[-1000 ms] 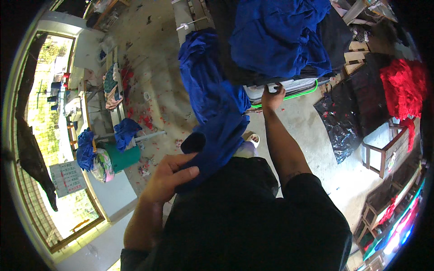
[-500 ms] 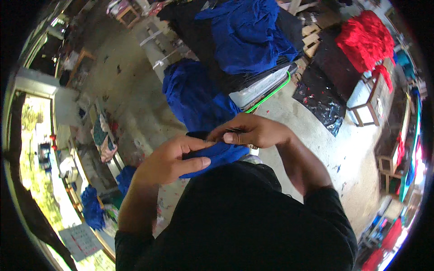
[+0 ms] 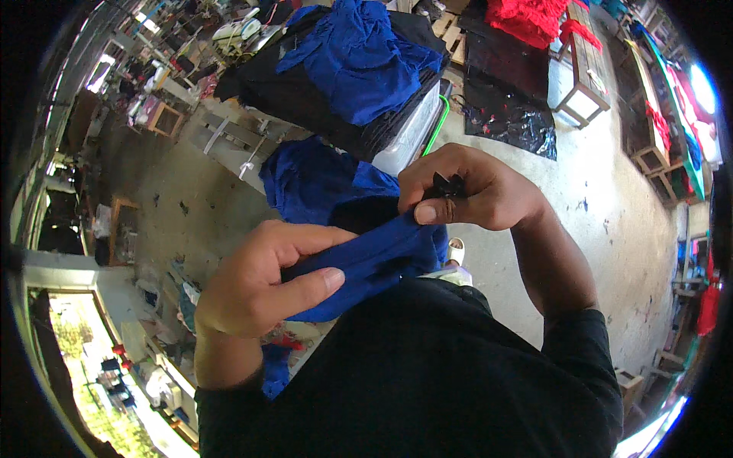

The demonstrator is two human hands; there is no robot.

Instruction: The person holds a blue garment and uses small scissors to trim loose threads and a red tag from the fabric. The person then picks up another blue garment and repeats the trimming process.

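A piece of blue cloth (image 3: 366, 263) stretches between my two hands in front of my body. My left hand (image 3: 256, 278) grips its left part, thumb on top and fingers behind. At the upper right end, my right hand (image 3: 477, 187) pinches the cloth's edge between thumb and curled fingers. A small black object (image 3: 448, 185) also sticks out of the right hand; its kind is hard to make out. Just beyond the cloth lies a heap of blue fabric (image 3: 305, 179), partly hidden by my hands and the held piece.
More blue fabric (image 3: 366, 72) lies on a black-covered stack ahead. Beside it is a clear plastic container (image 3: 408, 141) with a green edge (image 3: 437, 126). A red fabric pile (image 3: 527, 19), black plastic sheet (image 3: 511, 126) and wooden bench (image 3: 584, 84) are farther right.
My hands have moved apart, and the cloth is now drawn out between them. The right hand has risen, showing the black object. The whole view has shifted.
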